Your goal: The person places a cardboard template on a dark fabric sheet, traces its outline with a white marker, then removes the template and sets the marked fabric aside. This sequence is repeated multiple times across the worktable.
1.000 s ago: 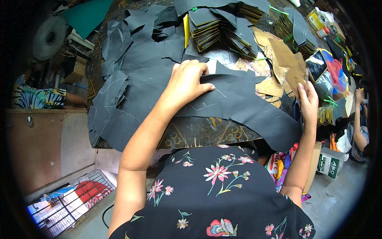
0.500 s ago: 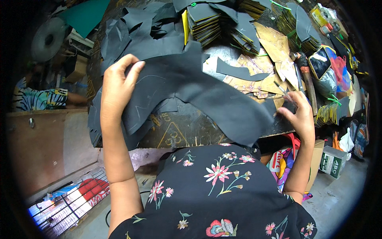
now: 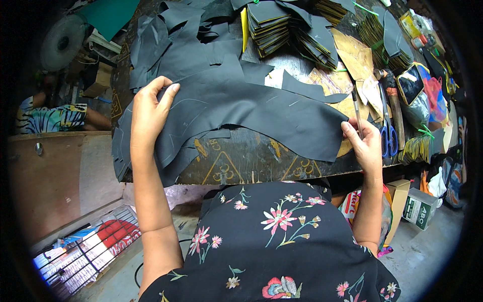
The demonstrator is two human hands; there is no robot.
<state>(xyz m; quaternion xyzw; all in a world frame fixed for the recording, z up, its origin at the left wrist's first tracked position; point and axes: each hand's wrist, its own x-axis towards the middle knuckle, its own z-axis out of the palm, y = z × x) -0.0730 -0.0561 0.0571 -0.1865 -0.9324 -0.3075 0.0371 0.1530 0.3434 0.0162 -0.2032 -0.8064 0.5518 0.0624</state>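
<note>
Holding the dark sheet (image 3: 241,103), I should tension it evenly: left hand (image 3: 151,110) seemingly pinching its far edge, right hand (image 3: 366,143) gripping its end and a pen (image 3: 356,108).

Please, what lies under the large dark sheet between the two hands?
Past the lower edge of the sheet, other dark pieces and the worktable show; what lies under its middle is covered.

The left hand (image 3: 150,118) hides some of the black sheet (image 3: 297,116); a white mark (image 3: 185,124) near its fingers is too small to read. Beyond them, the top edge crops a green sheet (image 3: 108,17).
</note>
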